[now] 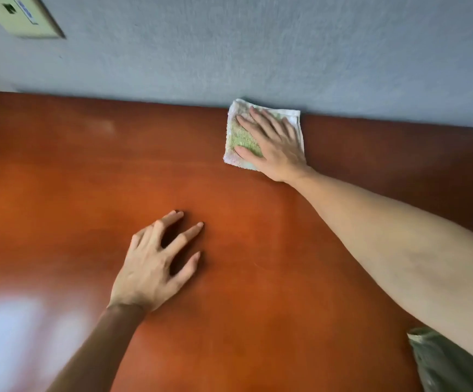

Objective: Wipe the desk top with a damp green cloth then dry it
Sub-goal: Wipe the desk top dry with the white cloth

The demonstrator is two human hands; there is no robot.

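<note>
left hand (150, 264): fingers spread, flat on reddish-brown wooden desk (59, 193) | right hand (272, 142): spread, pressing folded green-and-white terry cloth (241, 140) at desk's far edge, by wall

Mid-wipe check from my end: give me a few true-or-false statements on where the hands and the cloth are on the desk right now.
1. The right hand lies flat on the green cloth. True.
2. The cloth sits at the near edge of the desk top. False: it is at the far edge, against the wall.
3. The left hand holds a second cloth. False: it is empty, fingers spread on the bare wood.
4. The cloth is folded into a rough square. True.
5. The two hands touch each other. False: they are well apart, the left nearer the person.
</note>
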